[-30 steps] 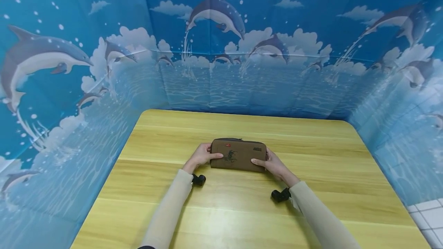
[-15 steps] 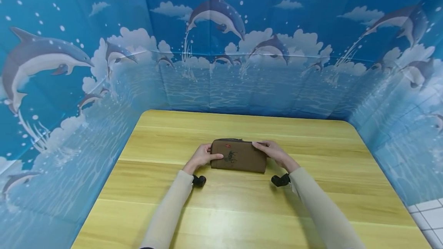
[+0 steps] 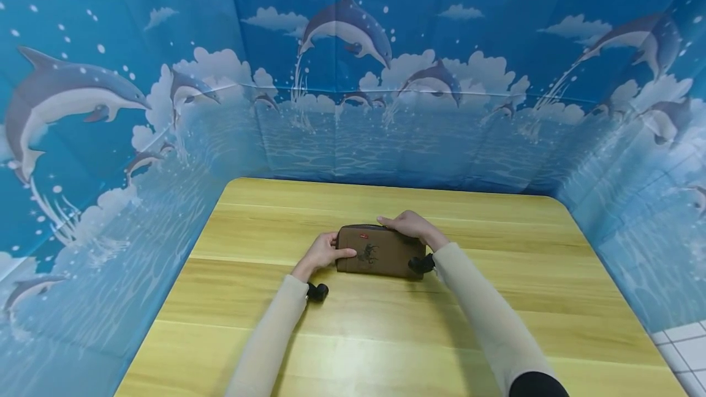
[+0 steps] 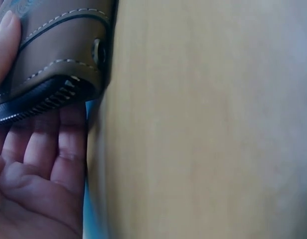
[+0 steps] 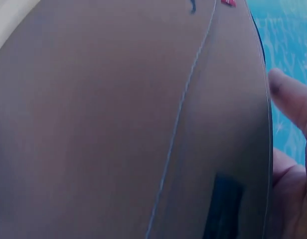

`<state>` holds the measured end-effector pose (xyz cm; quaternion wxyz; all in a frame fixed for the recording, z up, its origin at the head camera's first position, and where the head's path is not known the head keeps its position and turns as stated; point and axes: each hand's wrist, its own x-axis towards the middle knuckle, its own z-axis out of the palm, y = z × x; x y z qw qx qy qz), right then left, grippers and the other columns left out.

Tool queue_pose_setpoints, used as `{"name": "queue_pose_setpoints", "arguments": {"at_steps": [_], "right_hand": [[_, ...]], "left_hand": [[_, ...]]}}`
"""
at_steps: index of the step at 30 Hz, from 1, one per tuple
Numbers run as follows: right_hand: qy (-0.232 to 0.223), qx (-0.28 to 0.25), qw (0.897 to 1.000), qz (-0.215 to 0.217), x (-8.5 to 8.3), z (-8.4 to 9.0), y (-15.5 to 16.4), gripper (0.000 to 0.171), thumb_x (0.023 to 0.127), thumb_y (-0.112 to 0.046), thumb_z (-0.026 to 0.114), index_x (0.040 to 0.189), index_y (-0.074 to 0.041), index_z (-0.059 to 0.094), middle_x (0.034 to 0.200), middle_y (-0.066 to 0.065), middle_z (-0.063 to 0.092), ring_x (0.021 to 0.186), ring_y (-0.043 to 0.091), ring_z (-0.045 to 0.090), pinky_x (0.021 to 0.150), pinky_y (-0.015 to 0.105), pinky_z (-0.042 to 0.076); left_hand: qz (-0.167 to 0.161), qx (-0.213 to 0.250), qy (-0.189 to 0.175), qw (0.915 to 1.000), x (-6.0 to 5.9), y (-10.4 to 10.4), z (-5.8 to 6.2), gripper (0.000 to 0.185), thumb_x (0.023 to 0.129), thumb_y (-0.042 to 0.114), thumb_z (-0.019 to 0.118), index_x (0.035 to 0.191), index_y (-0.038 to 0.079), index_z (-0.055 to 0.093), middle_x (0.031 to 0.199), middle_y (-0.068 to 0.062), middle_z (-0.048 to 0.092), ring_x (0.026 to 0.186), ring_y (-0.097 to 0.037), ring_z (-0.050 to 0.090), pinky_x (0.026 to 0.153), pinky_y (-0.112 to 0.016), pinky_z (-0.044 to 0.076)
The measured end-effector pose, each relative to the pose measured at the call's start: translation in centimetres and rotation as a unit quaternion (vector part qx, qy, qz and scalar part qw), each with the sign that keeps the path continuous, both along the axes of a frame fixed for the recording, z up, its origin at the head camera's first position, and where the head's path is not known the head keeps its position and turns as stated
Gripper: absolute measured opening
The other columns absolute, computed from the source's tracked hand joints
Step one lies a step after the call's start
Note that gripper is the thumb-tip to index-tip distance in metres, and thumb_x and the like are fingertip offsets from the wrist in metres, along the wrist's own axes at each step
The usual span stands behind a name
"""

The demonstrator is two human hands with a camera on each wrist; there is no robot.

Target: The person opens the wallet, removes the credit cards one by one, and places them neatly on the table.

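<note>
A brown zip wallet (image 3: 380, 251) with a dark horse print and a small red tag stands on its long edge, broad face toward me. My left hand (image 3: 321, 252) grips its left end, thumb on the front and fingers behind. In the left wrist view, the zipper's teeth (image 4: 51, 101) run along the wallet's end above my fingers. My right hand (image 3: 410, 225) is at the top edge towards the right, its thumb extended left along the zipper. The right wrist view shows the thumb (image 5: 291, 97) right beside the edge, with the other fingers partly hidden behind the wallet.
The wallet is on a light wood-grain table (image 3: 353, 336). A blue dolphin-print curtain (image 3: 386, 133) surrounds the table's back and sides. Black wrist cameras (image 3: 317, 291) sit on both wrists, the right one overlapping the wallet's lower right corner in the head view.
My right hand has let go of the wallet's right end and moved up and left along the top edge to the zipper. My left hand keeps its grip; the wallet has barely moved.
</note>
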<state>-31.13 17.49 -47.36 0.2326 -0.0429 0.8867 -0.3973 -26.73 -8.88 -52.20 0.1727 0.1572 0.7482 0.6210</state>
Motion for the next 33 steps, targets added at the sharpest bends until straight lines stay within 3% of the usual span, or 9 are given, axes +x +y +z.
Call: {"name": "queue_pose_setpoints", "arguments": {"at_steps": [2, 4, 9, 13, 16, 19, 27, 30, 33], "right_hand": [[0.007, 0.001, 1.0, -0.003, 0.0, -0.1, -0.6, 0.058, 0.085, -0.062, 0.057, 0.051, -0.016, 0.047, 0.048, -0.003, 0.034, 0.043, 0.013, 0.034, 0.05, 0.029, 0.036], [0.018, -0.005, 1.0, -0.015, -0.1, -0.1, -1.1, 0.057, 0.085, -0.059, 0.061, 0.05, -0.017, 0.046, 0.045, -0.003, 0.034, 0.041, 0.012, 0.032, 0.047, 0.028, 0.034], [0.041, -0.038, 0.997, -0.056, -0.1, 0.0, -1.9, 0.043, 0.085, -0.044, 0.069, 0.057, -0.012, 0.064, 0.048, -0.001, 0.048, 0.045, 0.013, 0.042, 0.049, 0.029, 0.036], [0.054, -0.036, 0.995, -0.075, -0.1, 0.1, -2.1, 0.041, 0.085, -0.04, 0.071, 0.056, -0.011, 0.063, 0.046, -0.002, 0.043, 0.045, 0.013, 0.038, 0.049, 0.029, 0.033], [0.069, -0.018, 0.994, -0.081, 0.1, 0.1, -2.1, 0.045, 0.086, -0.038, 0.069, 0.053, -0.011, 0.055, 0.046, -0.002, 0.034, 0.043, 0.014, 0.031, 0.047, 0.03, 0.031], [0.105, 0.023, 0.991, -0.078, 0.3, 0.2, -2.2, 0.044, 0.089, -0.038, 0.065, 0.053, -0.013, 0.056, 0.046, -0.003, 0.039, 0.043, 0.013, 0.034, 0.047, 0.029, 0.032], [0.207, 0.128, 0.967, -0.076, 0.7, 0.9, -2.8, 0.051, 0.089, -0.032, 0.059, 0.045, -0.018, 0.038, 0.043, -0.005, 0.027, 0.04, 0.012, 0.023, 0.042, 0.026, 0.016], [0.199, 0.114, 0.971, -0.073, 0.7, 0.9, -2.6, 0.049, 0.089, -0.03, 0.058, 0.046, -0.018, 0.039, 0.044, -0.004, 0.028, 0.042, 0.013, 0.023, 0.043, 0.026, 0.017], [0.169, 0.067, 0.981, -0.071, 0.7, 0.9, -2.0, 0.041, 0.091, -0.031, 0.059, 0.053, -0.015, 0.06, 0.054, -0.005, 0.05, 0.047, 0.012, 0.04, 0.045, 0.027, 0.029]], "left_hand": [[0.001, -0.002, -0.006, 1.0, 0.0, 0.0, 0.0, 0.024, 0.085, 0.01, 0.072, 0.105, -0.001, 0.065, 0.087, -0.005, 0.068, 0.078, -0.022, 0.064, 0.07, -0.036, 0.052], [0.0, -0.002, -0.008, 1.0, -0.1, 0.0, 0.0, 0.025, 0.085, 0.011, 0.073, 0.107, -0.001, 0.065, 0.088, -0.005, 0.068, 0.079, -0.022, 0.064, 0.071, -0.036, 0.052], [-0.001, 0.005, -0.011, 0.9999, -1.0, 0.0, -1.5, 0.029, 0.085, 0.012, 0.073, 0.109, -0.001, 0.065, 0.09, -0.005, 0.068, 0.081, -0.023, 0.065, 0.072, -0.039, 0.052], [0.006, 0.004, -0.012, 0.9999, -1.6, 0.1, -3.0, 0.031, 0.084, 0.014, 0.075, 0.109, 0.0, 0.065, 0.09, -0.005, 0.068, 0.08, -0.022, 0.065, 0.071, -0.037, 0.052], [0.014, -0.005, -0.008, 0.9999, -1.7, 0.2, -3.3, 0.031, 0.083, 0.017, 0.075, 0.108, 0.002, 0.066, 0.09, -0.005, 0.068, 0.079, -0.021, 0.064, 0.069, -0.035, 0.052], [0.018, -0.016, -0.003, 0.9997, -1.7, 0.2, -3.4, 0.031, 0.083, 0.021, 0.076, 0.107, 0.004, 0.066, 0.09, -0.006, 0.068, 0.078, -0.021, 0.064, 0.068, -0.033, 0.051], [0.017, -0.017, 0.008, 0.9997, -1.9, 0.1, -3.3, 0.031, 0.083, 0.022, 0.075, 0.107, 0.005, 0.066, 0.091, -0.006, 0.067, 0.08, -0.021, 0.064, 0.07, -0.033, 0.051], [0.014, -0.017, 0.009, 0.9997, -1.8, 0.0, -3.3, 0.03, 0.083, 0.023, 0.076, 0.105, 0.005, 0.066, 0.09, -0.006, 0.067, 0.08, -0.021, 0.064, 0.069, -0.033, 0.051], [0.011, -0.018, 0.01, 0.9997, -1.7, 0.0, -3.3, 0.029, 0.083, 0.023, 0.075, 0.103, 0.004, 0.066, 0.088, -0.006, 0.067, 0.078, -0.021, 0.063, 0.068, -0.032, 0.051]]}}
